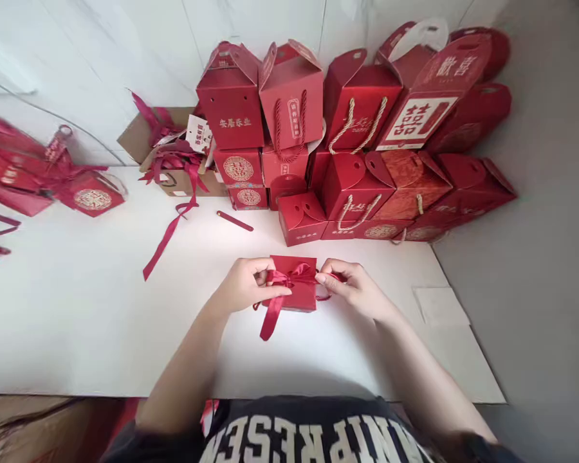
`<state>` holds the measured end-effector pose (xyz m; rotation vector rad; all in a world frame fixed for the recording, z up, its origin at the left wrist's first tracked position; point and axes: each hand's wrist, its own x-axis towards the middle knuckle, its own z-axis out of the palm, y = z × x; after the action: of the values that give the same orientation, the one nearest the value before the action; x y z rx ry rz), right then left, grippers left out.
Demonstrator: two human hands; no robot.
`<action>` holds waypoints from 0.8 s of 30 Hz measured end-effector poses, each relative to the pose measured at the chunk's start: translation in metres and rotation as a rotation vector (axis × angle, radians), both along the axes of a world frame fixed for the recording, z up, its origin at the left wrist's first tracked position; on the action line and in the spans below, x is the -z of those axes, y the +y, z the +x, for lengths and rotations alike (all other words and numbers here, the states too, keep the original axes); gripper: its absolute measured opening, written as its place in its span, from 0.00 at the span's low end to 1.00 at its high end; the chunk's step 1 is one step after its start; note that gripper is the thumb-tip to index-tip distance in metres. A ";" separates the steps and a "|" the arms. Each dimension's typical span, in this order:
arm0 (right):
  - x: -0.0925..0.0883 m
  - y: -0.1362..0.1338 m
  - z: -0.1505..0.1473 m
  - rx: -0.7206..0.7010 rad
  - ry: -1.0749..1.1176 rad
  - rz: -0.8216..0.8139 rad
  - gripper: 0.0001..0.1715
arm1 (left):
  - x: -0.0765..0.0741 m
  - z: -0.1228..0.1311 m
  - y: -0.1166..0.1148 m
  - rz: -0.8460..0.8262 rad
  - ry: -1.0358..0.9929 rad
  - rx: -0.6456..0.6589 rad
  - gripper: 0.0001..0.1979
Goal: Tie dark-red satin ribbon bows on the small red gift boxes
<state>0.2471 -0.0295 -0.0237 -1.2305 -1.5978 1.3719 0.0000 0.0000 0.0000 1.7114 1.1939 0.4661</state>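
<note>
A small red gift box point(303, 299) sits on the white table in front of me. Across its top lies a red satin ribbon point(271, 319) tied in a bow, one tail hanging over the front left. My left hand point(253, 283) pinches the bow's left side between thumb and fingers. On the other side my right hand point(350, 286) is closed on the ribbon's right part, close to the box's right edge. Dark red cord shows beside the box, below the right fingers. The ribbon inside each grip is partly hidden.
Stacked red gift boxes point(302, 222) line the wall at the back right. A cardboard carton point(212, 185) full of ribbons stands left of them, a ribbon trailing from it. A narrow red strip point(235, 221) lies nearby. More red boxes point(94, 193) are at the far left.
</note>
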 end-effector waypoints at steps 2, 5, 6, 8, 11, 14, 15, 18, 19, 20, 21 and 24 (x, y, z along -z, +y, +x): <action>-0.001 0.000 0.003 -0.047 -0.008 -0.004 0.20 | 0.002 0.000 0.000 -0.004 0.004 -0.004 0.19; -0.002 0.002 0.015 -0.163 -0.050 -0.046 0.21 | 0.004 0.000 0.001 -0.003 0.009 -0.007 0.19; -0.003 0.004 0.022 -0.212 -0.074 -0.070 0.22 | 0.004 0.000 0.002 -0.001 0.010 -0.005 0.19; -0.006 0.009 0.035 -0.241 -0.126 -0.090 0.22 | 0.005 0.000 0.003 -0.002 0.006 0.004 0.19; -0.014 0.020 0.045 -0.106 -0.173 0.012 0.20 | 0.004 0.001 0.002 -0.008 -0.014 0.017 0.19; -0.022 0.033 0.034 -0.101 -0.209 0.160 0.19 | 0.003 0.002 0.001 0.012 -0.034 0.004 0.20; -0.024 0.037 0.027 -0.140 -0.212 0.195 0.19 | 0.003 0.003 0.001 0.018 -0.038 0.001 0.20; -0.026 0.048 0.001 -0.235 -0.202 0.252 0.21 | 0.004 0.003 0.000 0.014 -0.040 0.008 0.19; -0.026 0.051 -0.006 -0.270 -0.201 0.253 0.22 | 0.005 0.002 0.000 0.014 -0.039 0.012 0.19; -0.025 0.053 -0.012 -0.308 -0.206 0.248 0.23 | 0.005 0.002 0.000 0.016 -0.038 0.014 0.19; -0.025 0.056 -0.016 -0.346 -0.217 0.243 0.24 | 0.005 0.002 0.000 0.018 -0.037 0.018 0.19; -0.026 0.060 -0.024 -0.438 -0.272 0.235 0.28 | 0.005 0.001 -0.002 0.019 -0.031 0.027 0.19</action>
<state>0.2232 0.0310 0.0021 -0.9926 -2.2510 1.2559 0.0015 -0.0017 -0.0050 1.7279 1.1459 0.4874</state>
